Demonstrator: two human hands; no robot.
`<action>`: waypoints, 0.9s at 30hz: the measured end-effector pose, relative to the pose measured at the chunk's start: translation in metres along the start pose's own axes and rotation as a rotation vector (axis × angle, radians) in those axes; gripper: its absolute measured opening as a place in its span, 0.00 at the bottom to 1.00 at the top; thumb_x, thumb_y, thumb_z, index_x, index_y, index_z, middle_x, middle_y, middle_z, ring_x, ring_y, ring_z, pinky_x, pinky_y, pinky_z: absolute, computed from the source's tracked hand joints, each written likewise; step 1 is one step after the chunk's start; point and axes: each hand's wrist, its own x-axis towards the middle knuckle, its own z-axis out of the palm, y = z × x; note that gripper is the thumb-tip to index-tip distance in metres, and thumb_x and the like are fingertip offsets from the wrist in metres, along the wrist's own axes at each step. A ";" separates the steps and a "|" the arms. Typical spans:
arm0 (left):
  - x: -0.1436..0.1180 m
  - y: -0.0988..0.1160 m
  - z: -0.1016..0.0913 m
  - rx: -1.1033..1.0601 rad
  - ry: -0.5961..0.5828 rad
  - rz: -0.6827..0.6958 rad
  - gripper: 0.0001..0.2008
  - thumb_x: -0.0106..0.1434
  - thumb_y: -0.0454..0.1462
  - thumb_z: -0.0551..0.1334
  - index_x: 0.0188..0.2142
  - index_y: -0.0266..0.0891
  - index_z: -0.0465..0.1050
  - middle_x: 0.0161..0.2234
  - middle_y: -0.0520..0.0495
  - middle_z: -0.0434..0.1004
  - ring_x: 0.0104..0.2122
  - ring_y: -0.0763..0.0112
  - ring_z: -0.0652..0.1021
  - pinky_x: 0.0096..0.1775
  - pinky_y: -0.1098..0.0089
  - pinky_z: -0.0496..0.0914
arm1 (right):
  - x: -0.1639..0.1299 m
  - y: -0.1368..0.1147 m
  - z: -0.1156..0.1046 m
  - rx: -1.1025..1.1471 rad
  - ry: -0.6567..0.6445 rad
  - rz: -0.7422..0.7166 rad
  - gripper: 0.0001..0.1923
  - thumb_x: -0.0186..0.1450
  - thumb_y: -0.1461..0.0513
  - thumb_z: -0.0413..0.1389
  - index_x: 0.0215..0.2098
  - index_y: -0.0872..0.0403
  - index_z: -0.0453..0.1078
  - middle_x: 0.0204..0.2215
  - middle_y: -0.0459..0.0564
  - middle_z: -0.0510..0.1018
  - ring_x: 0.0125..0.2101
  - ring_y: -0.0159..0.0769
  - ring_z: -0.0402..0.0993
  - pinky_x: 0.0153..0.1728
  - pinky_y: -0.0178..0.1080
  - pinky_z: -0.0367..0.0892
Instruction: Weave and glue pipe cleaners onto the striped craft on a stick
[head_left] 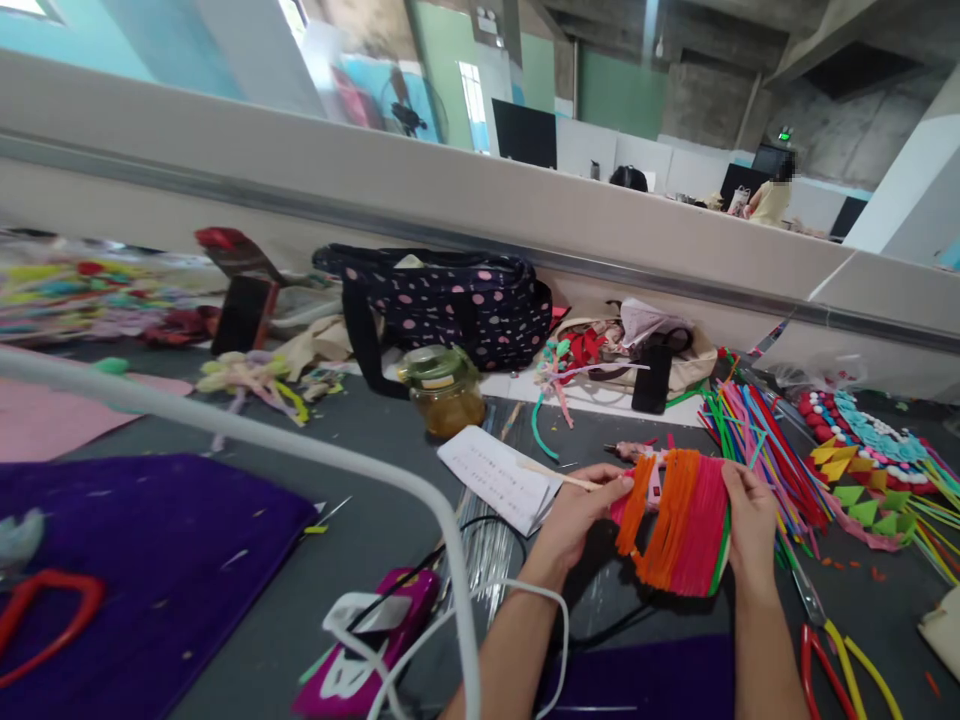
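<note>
Two grips, that of the left hand and that of the right hand, grasp one panel by its opposite sides, above the near right part of the worktop; a pale stick juts leftward from the left fingers; the panel shows close rows of strands, orange on the left and hot pink on the right; a gap splits the orange into a narrow band and a wider one; a green strip edges its right side.

Farther off, left of the panel, a jar with a greenish lid holds something amber-brown; behind it sits a dark bag patterned with pink and pale spots, something pale showing at its top; to the right of that, a beige bag holds red pieces and a lilac cloth; a phone leans at its front.
</note>
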 end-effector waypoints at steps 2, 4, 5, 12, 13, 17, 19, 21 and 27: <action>-0.001 0.000 0.002 -0.004 0.003 -0.006 0.13 0.44 0.41 0.74 0.26 0.34 0.78 0.19 0.51 0.75 0.18 0.78 0.69 0.21 0.78 0.60 | 0.001 0.001 -0.001 -0.142 0.031 -0.121 0.22 0.58 0.48 0.59 0.40 0.57 0.74 0.34 0.54 0.80 0.34 0.42 0.76 0.38 0.43 0.70; -0.002 -0.001 0.004 -0.009 0.016 0.009 0.13 0.44 0.41 0.74 0.26 0.34 0.78 0.20 0.50 0.76 0.19 0.76 0.71 0.23 0.77 0.63 | -0.003 0.000 0.002 -0.351 0.103 -0.347 0.22 0.62 0.49 0.56 0.44 0.57 0.73 0.40 0.58 0.79 0.40 0.45 0.74 0.43 0.47 0.68; -0.002 -0.001 0.005 -0.011 0.022 0.021 0.13 0.44 0.41 0.74 0.26 0.34 0.78 0.21 0.49 0.77 0.19 0.76 0.72 0.23 0.76 0.64 | -0.006 -0.002 0.004 -0.465 0.150 -0.491 0.22 0.63 0.50 0.55 0.46 0.57 0.73 0.43 0.60 0.77 0.44 0.47 0.73 0.46 0.49 0.67; -0.004 -0.002 0.008 0.034 0.073 0.177 0.12 0.48 0.41 0.72 0.29 0.34 0.80 0.23 0.47 0.78 0.22 0.74 0.72 0.26 0.75 0.66 | -0.045 -0.014 0.033 -0.765 -0.096 -1.161 0.18 0.66 0.65 0.53 0.54 0.53 0.67 0.44 0.56 0.76 0.45 0.41 0.72 0.47 0.47 0.65; -0.005 -0.002 0.008 0.047 0.080 0.195 0.12 0.48 0.41 0.72 0.29 0.34 0.80 0.24 0.47 0.78 0.22 0.74 0.72 0.26 0.75 0.65 | -0.049 -0.014 0.036 -0.778 -0.147 -1.190 0.18 0.66 0.66 0.53 0.55 0.53 0.67 0.44 0.56 0.76 0.45 0.41 0.72 0.47 0.47 0.65; -0.010 0.003 0.012 0.083 0.096 0.231 0.11 0.49 0.40 0.71 0.29 0.35 0.80 0.24 0.47 0.78 0.23 0.73 0.71 0.26 0.74 0.66 | -0.055 -0.015 0.041 -0.816 -0.234 -1.206 0.20 0.67 0.65 0.52 0.58 0.54 0.64 0.46 0.57 0.76 0.46 0.42 0.72 0.47 0.47 0.65; -0.012 0.005 0.013 0.099 0.097 0.238 0.10 0.49 0.40 0.71 0.29 0.35 0.81 0.24 0.47 0.78 0.23 0.72 0.71 0.27 0.74 0.66 | -0.056 -0.015 0.041 -0.815 -0.239 -1.205 0.21 0.67 0.66 0.52 0.59 0.54 0.63 0.47 0.57 0.76 0.47 0.43 0.71 0.47 0.48 0.65; -0.013 0.006 0.014 0.119 0.091 0.248 0.10 0.49 0.40 0.71 0.29 0.36 0.81 0.24 0.47 0.78 0.23 0.72 0.72 0.27 0.74 0.66 | -0.057 -0.016 0.041 -0.818 -0.243 -1.210 0.23 0.67 0.66 0.52 0.60 0.53 0.62 0.48 0.58 0.75 0.47 0.43 0.71 0.47 0.48 0.65; -0.018 0.010 0.015 0.199 0.078 0.273 0.09 0.51 0.39 0.69 0.30 0.36 0.81 0.26 0.46 0.80 0.25 0.70 0.73 0.29 0.73 0.67 | -0.060 -0.017 0.041 -0.833 -0.258 -1.228 0.25 0.67 0.66 0.52 0.62 0.52 0.59 0.49 0.57 0.74 0.46 0.43 0.70 0.46 0.48 0.65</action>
